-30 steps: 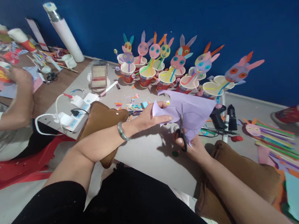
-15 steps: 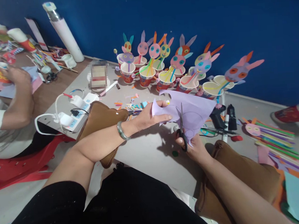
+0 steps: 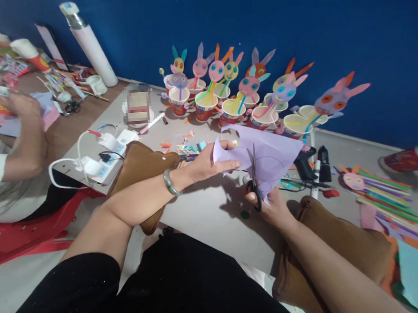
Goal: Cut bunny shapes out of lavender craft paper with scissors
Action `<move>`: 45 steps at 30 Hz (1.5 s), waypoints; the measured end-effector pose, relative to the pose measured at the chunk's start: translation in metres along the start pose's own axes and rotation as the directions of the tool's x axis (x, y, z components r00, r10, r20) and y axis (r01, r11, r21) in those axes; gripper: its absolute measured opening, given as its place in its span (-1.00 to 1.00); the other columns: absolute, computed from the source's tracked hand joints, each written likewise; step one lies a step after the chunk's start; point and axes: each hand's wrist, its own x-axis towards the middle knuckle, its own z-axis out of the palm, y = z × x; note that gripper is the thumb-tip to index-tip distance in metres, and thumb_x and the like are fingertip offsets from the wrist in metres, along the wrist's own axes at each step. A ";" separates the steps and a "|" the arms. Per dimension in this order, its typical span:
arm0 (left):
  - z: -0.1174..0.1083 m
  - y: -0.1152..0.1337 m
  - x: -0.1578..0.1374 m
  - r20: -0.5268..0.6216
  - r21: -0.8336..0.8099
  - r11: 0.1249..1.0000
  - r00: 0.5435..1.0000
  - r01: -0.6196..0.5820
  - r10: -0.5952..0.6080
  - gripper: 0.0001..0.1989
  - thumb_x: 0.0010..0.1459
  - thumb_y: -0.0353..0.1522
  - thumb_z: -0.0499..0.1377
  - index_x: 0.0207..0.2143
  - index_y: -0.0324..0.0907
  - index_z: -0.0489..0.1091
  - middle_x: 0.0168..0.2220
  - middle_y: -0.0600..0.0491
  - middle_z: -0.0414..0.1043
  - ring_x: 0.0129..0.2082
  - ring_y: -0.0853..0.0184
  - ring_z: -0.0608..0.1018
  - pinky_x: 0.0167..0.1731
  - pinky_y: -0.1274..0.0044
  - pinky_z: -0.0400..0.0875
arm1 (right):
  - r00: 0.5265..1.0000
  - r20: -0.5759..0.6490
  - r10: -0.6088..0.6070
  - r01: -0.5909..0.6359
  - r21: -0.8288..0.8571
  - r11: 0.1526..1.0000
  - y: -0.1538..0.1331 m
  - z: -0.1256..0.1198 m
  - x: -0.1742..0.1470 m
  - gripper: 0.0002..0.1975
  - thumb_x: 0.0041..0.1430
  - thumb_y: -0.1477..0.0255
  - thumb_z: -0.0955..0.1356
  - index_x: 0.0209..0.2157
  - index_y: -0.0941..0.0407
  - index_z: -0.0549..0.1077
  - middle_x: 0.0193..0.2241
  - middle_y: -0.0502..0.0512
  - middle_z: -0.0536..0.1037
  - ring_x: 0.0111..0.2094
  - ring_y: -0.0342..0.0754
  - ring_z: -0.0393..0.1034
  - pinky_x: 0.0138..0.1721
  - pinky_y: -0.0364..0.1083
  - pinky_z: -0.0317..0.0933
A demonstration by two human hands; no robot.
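Note:
My left hand (image 3: 209, 162) pinches the left part of a sheet of purple paper (image 3: 278, 144), a bangle on its wrist. Drawn circles show on the sheet, and a round bite is missing from its upper left edge. My right hand (image 3: 270, 207) is closed round the black handles of a pair of scissors (image 3: 255, 191). Their blades point up and lie against the paper, beside a large drawn circle. Part of the sheet hangs over my right fingers. Small paper scraps (image 3: 186, 141) lie behind my left hand.
Paper cups (image 3: 205, 108) with rabbit-faced figures line the blue wall. A power strip (image 3: 114, 158) and brown cushion (image 3: 141, 166) lie left; another brown cushion (image 3: 329, 243), a black glue gun (image 3: 305, 164) and coloured straws (image 3: 390, 191) lie right. A co-worker's hand (image 3: 27, 109) holds a cup (image 3: 2, 100).
My hands, the scissors and the purple paper have hardly moved. At the left, the co-worker's hands and cup have shifted slightly.

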 end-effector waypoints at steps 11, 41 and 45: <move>-0.001 -0.003 0.001 0.007 0.052 0.998 1.000 -0.021 0.021 -0.65 0.02 -0.26 0.33 -0.22 -0.18 0.29 -0.46 0.15 0.35 -0.43 0.42 0.41 -0.35 0.53 0.33 | 1.000 0.005 0.002 -0.002 -0.013 1.000 0.001 -0.002 0.000 -0.50 0.07 -0.07 0.40 -0.54 0.09 0.35 -0.63 -0.03 0.32 -0.58 -0.13 0.19 -0.57 -0.11 0.13; -0.002 -0.005 0.002 0.050 0.064 0.994 0.995 -0.086 0.083 -0.60 -0.01 -0.22 0.33 -0.19 -0.20 0.31 -0.47 0.12 0.33 -0.44 0.38 0.40 -0.36 0.49 0.33 | 0.999 -0.021 0.039 -0.039 0.016 0.999 0.002 -0.001 -0.003 -0.52 0.11 -0.06 0.39 -0.53 0.07 0.35 -0.59 0.03 0.39 -0.52 -0.07 0.28 -0.49 -0.06 0.22; -0.003 -0.007 0.002 0.068 0.087 0.989 0.991 -0.120 0.115 -0.62 0.01 -0.22 0.31 -0.19 -0.20 0.30 -0.46 0.13 0.32 -0.43 0.39 0.40 -0.35 0.49 0.34 | 0.999 -0.005 0.042 -0.042 0.023 0.999 0.004 -0.001 -0.003 -0.54 0.11 -0.05 0.39 -0.51 0.06 0.37 -0.63 0.00 0.37 -0.55 -0.06 0.26 -0.53 -0.06 0.21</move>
